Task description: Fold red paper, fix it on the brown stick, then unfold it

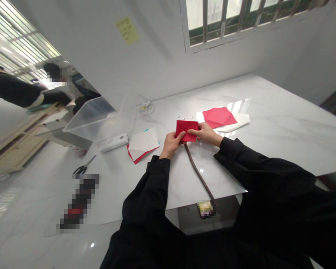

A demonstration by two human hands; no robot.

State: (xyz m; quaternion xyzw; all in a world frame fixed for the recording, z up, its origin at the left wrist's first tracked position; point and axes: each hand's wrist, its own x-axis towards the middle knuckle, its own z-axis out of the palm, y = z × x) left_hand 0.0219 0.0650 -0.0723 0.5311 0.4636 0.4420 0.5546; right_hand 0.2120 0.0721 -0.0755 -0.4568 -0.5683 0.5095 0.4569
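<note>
Item: a small folded square of red paper (186,130), held between both hands near the middle of the marble-patterned counter (280,149). Whether it touches the surface cannot be told. The sheet is judged light and thin, stiffened only along its creases, and liable to slip or crumple under a hard grip; it is best taken by its folded edges.

The left hand (171,145) is placed at the lower left edge, with the thumb laid over the paper. The right hand (205,133) is brought in from the right, its fingers (194,132) kept together and pressed across the face. The paper is thus clamped from both sides. Both arms are extended forward in black sleeves (257,172).

Also listed: a pink folded paper (218,117) on a white sheet (240,122); stacked white and red papers (142,145); a white power strip (114,142); a clear plastic bin (89,119); scissors (84,168); a thin brown stick (198,173).
</note>
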